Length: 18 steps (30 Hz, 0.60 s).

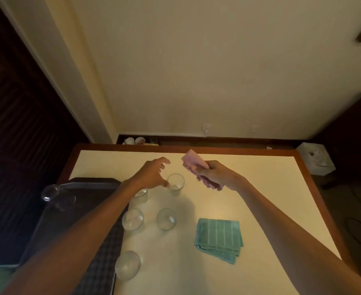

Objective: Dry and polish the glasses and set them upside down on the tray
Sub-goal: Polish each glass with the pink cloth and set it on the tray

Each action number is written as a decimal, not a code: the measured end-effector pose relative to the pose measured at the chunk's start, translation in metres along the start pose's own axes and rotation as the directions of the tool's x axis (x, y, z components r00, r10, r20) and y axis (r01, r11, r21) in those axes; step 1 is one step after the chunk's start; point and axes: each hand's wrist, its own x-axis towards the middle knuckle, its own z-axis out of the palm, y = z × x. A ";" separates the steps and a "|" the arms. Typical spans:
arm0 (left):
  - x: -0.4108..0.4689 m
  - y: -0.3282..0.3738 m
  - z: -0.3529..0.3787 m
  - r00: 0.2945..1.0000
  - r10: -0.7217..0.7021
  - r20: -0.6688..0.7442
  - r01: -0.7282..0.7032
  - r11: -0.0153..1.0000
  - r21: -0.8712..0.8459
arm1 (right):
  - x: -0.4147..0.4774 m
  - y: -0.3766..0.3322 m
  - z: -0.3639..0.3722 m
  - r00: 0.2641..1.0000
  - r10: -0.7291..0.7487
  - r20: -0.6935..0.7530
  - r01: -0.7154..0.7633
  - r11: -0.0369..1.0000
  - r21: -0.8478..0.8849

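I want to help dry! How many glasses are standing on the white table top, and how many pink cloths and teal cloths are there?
Glasses on the table top: 5
Pink cloth: 1
Teal cloth: 1
Total: 7

No readable txt, labels, brands or nos. on anything in view.

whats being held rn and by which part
The right hand grips the pink cloth around its bunched middle; the left hand holds nothing, open by a glass.
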 end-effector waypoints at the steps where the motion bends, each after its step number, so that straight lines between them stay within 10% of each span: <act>1: 0.007 -0.004 0.014 1.000 -0.021 -0.011 0.021 1.000 0.019 | 0.004 0.006 0.002 1.000 0.020 -0.022 -0.019 1.000 0.007; 18: 0.024 -0.019 0.068 0.977 0.014 -0.213 -0.034 0.995 -0.091 | 0.035 0.025 0.027 0.998 0.060 0.007 -0.060 0.982 0.176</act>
